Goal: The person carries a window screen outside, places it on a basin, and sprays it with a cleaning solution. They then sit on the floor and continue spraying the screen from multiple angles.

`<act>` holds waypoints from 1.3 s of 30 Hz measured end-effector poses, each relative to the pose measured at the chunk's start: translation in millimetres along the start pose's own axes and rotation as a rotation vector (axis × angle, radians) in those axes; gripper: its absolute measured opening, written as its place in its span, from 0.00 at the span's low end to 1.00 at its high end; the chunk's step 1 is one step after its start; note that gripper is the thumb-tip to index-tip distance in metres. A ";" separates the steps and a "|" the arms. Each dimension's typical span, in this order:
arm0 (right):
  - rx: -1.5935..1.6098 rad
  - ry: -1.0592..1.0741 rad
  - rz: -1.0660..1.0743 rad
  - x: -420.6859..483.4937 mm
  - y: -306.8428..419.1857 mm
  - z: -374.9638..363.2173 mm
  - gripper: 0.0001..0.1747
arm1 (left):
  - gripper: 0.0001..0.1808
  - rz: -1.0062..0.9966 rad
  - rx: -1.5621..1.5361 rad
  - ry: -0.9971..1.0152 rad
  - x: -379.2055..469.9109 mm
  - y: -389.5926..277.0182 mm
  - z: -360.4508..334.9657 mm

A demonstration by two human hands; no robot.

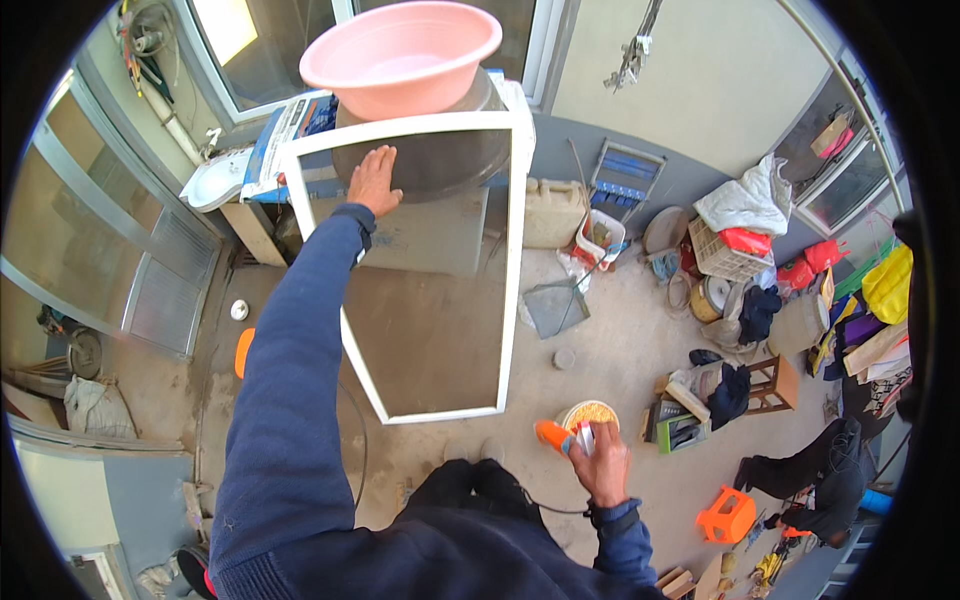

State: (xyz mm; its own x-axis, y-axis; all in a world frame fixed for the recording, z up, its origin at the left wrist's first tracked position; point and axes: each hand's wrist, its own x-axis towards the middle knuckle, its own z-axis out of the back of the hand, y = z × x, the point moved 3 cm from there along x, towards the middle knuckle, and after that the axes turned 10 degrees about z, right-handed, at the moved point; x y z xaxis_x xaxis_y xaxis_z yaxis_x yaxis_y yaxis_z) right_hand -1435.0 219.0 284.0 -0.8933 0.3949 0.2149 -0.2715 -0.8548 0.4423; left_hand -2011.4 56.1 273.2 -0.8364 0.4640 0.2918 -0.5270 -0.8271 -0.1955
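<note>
A white-framed window screen (516, 247) with dark mesh stands upright before me, its lower end near my feet. My left hand (373, 180) lies flat over the upper mesh, fingers extended and holding nothing. At lower right, my right hand (602, 461) is closed around an orange hand-held object (553, 435) with a white and red part; its exact kind is unclear. Just beyond that hand sits a round container of yellow grain (592, 412), partly hidden by it. A pink plastic basin (401, 60) rests on a dark round tub (480, 94) behind the screen.
A jerrycan (553, 214), a dustpan (555, 307) and a small cup (564, 359) are right of the screen. Clutter surrounds a white crate (724, 251). At lower right a person (821, 480) bends near an orange stool (727, 516). A cable (364, 442) trails leftward.
</note>
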 end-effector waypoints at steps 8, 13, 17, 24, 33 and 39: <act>0.131 0.011 0.206 50.4 13.7 -14.1 0.17 | 0.54 -0.193 -0.694 0.428 -270.7 -89.8 -41.0; 0.202 0.084 0.304 75.4 28.7 -14.7 0.16 | 0.60 -0.051 -0.892 0.606 -367.9 -181.9 -21.2; 0.270 0.107 0.385 90.1 41.5 -17.7 0.15 | 0.58 0.055 -0.894 0.476 -378.3 -213.5 -24.9; 0.354 0.197 0.350 102.2 59.5 -24.1 0.15 | 0.35 0.089 -0.836 0.274 -381.1 -215.7 -22.5; 0.697 0.357 0.352 124.2 57.1 -30.8 0.23 | 0.31 0.116 -1.090 0.649 -379.3 -193.2 -11.7; 1.138 0.467 0.225 119.4 79.9 -49.4 0.40 | 0.32 0.181 -1.406 0.893 -362.1 -163.4 0.4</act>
State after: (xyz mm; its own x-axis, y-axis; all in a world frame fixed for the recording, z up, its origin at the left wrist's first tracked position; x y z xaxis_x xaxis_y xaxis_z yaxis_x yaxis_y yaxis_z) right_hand -1581.1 181.2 302.0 -0.9845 -0.0778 0.1570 0.1589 -0.0196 0.9871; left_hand -1622.4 23.1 199.9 -0.4541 0.8322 -0.3181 0.2769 -0.2075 -0.9382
